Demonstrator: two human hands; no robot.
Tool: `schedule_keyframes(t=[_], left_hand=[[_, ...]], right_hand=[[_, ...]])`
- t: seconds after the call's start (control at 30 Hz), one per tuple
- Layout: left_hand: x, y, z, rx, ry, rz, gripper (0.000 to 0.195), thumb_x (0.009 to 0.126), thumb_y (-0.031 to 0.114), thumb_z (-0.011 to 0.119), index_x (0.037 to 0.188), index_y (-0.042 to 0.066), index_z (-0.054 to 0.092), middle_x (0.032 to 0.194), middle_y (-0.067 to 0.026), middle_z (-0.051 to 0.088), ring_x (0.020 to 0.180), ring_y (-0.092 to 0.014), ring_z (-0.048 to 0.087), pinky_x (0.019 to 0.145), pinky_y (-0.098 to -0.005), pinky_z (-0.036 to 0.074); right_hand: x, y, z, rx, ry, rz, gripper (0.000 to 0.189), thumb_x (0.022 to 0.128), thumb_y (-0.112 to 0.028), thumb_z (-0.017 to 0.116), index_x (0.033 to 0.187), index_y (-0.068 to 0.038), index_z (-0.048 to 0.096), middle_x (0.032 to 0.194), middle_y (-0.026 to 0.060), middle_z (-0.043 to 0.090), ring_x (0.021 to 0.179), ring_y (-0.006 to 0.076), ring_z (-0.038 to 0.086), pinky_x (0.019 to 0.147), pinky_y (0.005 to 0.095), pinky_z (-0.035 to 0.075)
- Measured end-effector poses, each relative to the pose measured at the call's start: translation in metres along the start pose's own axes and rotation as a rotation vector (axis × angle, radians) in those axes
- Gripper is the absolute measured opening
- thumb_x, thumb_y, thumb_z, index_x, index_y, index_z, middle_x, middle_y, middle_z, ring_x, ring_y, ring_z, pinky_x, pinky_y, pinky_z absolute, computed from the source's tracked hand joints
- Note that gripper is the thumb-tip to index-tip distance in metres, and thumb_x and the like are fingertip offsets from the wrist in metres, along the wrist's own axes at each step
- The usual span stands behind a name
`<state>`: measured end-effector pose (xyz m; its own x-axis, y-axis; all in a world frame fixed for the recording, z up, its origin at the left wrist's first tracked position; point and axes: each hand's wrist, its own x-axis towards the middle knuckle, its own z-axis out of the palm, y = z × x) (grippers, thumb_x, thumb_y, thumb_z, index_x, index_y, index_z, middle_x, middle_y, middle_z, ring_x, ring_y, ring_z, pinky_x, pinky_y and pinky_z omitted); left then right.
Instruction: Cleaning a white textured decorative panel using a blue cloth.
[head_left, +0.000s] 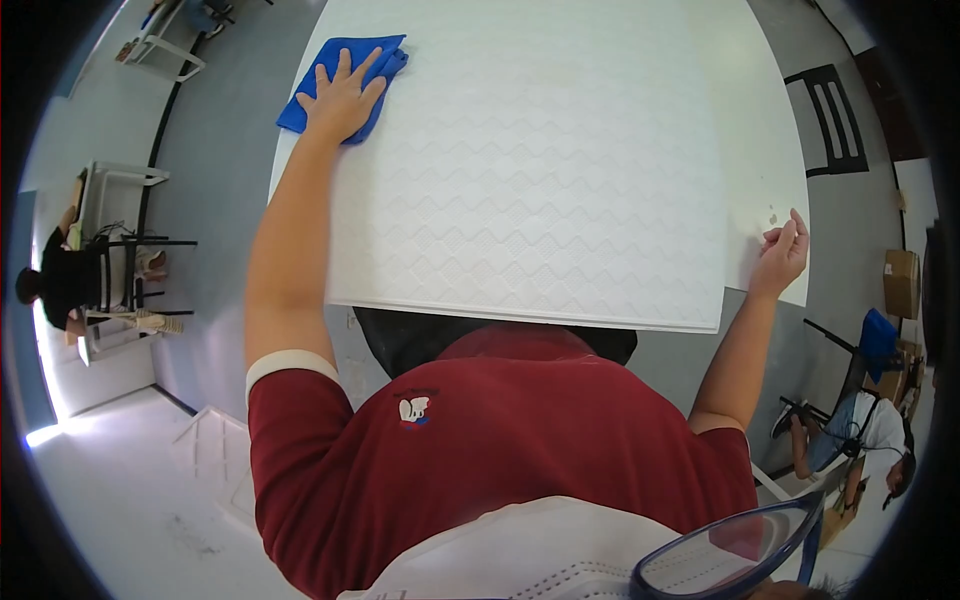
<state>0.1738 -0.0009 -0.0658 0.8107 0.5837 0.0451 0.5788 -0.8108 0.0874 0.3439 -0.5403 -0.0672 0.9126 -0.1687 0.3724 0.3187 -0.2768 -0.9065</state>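
My left hand (343, 101) lies flat with spread fingers on a folded blue cloth (330, 64) at the far left corner of the white table. Part of the cloth is under the palm, and its lower left corner reaches the table's edge. A white quilted pad or sheet with a zigzag pattern (540, 210) covers most of the table in front of me. Off the pad's right side, my right hand (784, 244) is at the right edge of the white tabletop (757, 150), fingers loosely curled, with nothing seen in it. Small dark spots mark the tabletop beside it.
A black slatted chair back (836, 120) stands beyond the table's right edge. Cardboard boxes (901, 285) and a seated person (862, 435) are at the right. Another person (71, 277) sits at a table on the far left. A black seat (390, 337) shows below the pad.
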Motion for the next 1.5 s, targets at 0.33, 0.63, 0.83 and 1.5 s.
schedule_keyframes(t=[0.33,0.63,0.83,1.5], left_hand=[[0.011,-0.017,0.010,-0.059,0.079,0.014,0.055,0.088,0.045,0.044,0.138,0.027,0.034,0.148,-0.0073,0.021,0.136,-0.036,0.016,0.101,-0.0648,0.011],[-0.006,0.069,0.007,-0.378,0.120,0.356,0.043,0.089,0.034,0.049,0.131,0.026,0.045,0.145,-0.0115,0.029,0.134,-0.036,0.021,0.102,-0.0628,0.014],[-0.033,0.167,-0.008,-0.112,0.024,0.560,0.040,0.091,0.032,0.048,0.131,0.036,0.043,0.146,-0.0080,0.025,0.137,-0.030,0.014,0.107,-0.0580,0.008],[-0.041,0.189,0.003,0.006,0.028,0.590,0.049,0.088,0.040,0.050,0.134,0.039,0.037,0.148,-0.0066,0.021,0.137,-0.033,0.014,0.104,-0.0616,0.009]], right_hand=[[0.000,0.000,0.000,0.029,-0.013,0.007,0.025,0.093,-0.020,0.049,0.109,-0.002,0.056,0.059,-0.0027,0.049,0.049,0.0018,0.038,0.045,0.0164,0.029],[0.001,0.001,0.000,0.079,-0.018,0.013,0.023,0.093,-0.019,0.049,0.107,-0.002,0.056,0.059,-0.0026,0.050,0.049,0.0017,0.038,0.045,0.0164,0.029],[0.001,0.004,0.001,0.062,0.016,0.012,0.024,0.092,-0.021,0.050,0.107,-0.003,0.056,0.059,-0.0030,0.048,0.047,0.0010,0.036,0.042,0.0154,0.027],[0.001,0.004,0.001,0.048,-0.016,0.000,0.023,0.093,-0.018,0.048,0.106,-0.002,0.057,0.057,-0.0029,0.050,0.048,0.0013,0.038,0.044,0.0154,0.030]])
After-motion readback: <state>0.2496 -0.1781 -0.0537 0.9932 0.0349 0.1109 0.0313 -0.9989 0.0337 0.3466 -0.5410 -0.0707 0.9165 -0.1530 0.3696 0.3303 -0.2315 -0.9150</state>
